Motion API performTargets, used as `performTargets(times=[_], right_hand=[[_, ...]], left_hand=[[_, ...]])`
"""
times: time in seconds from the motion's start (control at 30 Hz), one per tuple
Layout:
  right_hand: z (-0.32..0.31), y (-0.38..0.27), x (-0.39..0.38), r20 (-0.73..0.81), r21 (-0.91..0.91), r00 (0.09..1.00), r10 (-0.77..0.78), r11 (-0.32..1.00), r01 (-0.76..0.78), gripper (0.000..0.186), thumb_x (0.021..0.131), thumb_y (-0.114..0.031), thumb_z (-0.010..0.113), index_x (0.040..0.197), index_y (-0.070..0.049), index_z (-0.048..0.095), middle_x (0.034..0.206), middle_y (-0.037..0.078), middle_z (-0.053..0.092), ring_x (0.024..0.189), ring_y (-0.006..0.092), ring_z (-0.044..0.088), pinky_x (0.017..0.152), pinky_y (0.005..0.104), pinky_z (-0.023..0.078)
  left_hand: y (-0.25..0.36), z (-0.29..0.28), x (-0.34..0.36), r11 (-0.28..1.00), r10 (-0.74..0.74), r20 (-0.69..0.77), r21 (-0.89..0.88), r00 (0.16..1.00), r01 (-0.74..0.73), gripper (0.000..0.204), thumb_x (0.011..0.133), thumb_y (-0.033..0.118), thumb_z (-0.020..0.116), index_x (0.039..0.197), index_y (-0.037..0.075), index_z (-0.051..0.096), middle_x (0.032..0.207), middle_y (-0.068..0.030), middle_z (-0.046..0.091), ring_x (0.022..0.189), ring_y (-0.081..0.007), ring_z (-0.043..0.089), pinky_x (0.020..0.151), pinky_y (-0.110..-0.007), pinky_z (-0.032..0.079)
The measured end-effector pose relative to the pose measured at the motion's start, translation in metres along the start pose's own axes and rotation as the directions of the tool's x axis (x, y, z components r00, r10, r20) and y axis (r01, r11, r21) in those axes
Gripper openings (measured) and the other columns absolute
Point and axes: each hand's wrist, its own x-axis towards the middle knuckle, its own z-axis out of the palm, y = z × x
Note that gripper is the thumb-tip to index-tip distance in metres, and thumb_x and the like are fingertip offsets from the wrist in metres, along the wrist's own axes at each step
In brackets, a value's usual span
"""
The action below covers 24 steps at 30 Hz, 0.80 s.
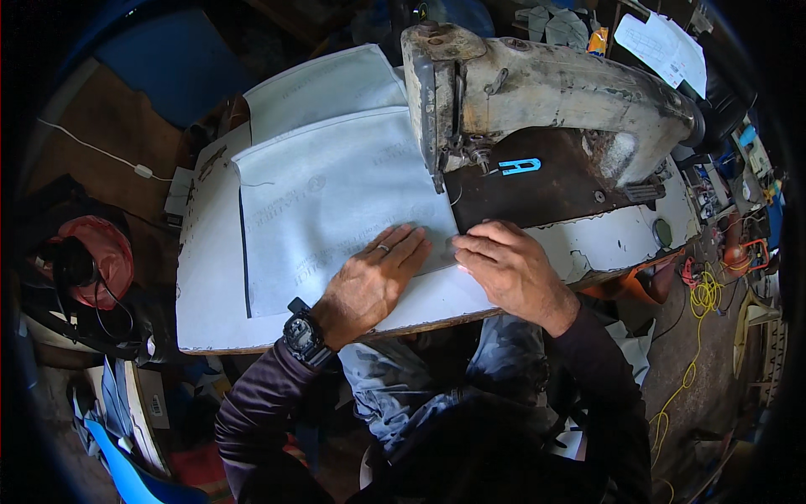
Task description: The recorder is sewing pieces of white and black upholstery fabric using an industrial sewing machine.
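Observation:
A pale grey-white fabric piece (327,197) with faint print and a dark left edge lies on the white sewing table, its right edge beside the needle area of a worn sewing machine (537,80). My left hand (378,273), with a ring and a black wristwatch (304,336), rests flat on the fabric's near right part, fingers stretched out. At the near right edge of the fabric, the bent fingers of my right hand (508,269) are pressed together on it. Blue thread snips (519,166) lie on the dark machine bed under the arm.
Behind the front piece lies another pale fabric piece (327,88). The white tabletop (206,286) has a chipped edge. A small round lid (662,233) sits at its right end. White paper (662,50) hangs by the machine's far end. Yellow cord (703,294) trails on the floor at right.

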Motion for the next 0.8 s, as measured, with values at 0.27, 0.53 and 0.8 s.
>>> performTargets(times=[0.27,0.53,0.8], right_hand=[[0.009,0.023,0.017,0.045,-0.008,0.999,0.008,1.000,-0.007,0.020,0.083,-0.004,0.074,0.102,-0.001,0.076,0.117,0.010,0.077,0.114,0.0262,0.065,0.100,0.0415,0.056],[0.014,0.028,0.023,0.089,-0.043,0.996,0.024,0.999,-0.021,0.021,0.083,-0.005,0.075,0.104,-0.002,0.076,0.123,0.007,0.075,0.118,0.0266,0.062,0.101,0.0419,0.054],[0.017,0.028,0.024,0.124,-0.079,0.988,0.095,0.993,-0.085,0.022,0.090,-0.009,0.074,0.110,0.000,0.077,0.128,0.007,0.074,0.119,0.0272,0.061,0.104,0.0438,0.052]], left_hand=[[-0.024,0.007,0.015,0.999,-0.005,0.004,0.034,1.000,0.005,0.059,0.089,0.005,0.061,0.146,-0.007,0.058,0.153,-0.0233,0.058,0.148,-0.0339,0.053,0.127,-0.042,0.042],[-0.047,0.012,0.029,0.998,0.004,-0.054,0.057,0.999,-0.001,0.054,0.088,0.003,0.062,0.141,-0.008,0.061,0.149,-0.0241,0.061,0.143,-0.0362,0.057,0.123,-0.043,0.045],[-0.064,0.014,0.040,0.998,-0.038,-0.063,0.044,0.997,0.041,0.056,0.087,-0.004,0.063,0.143,-0.007,0.061,0.148,-0.0231,0.063,0.143,-0.0346,0.057,0.119,-0.042,0.050]])
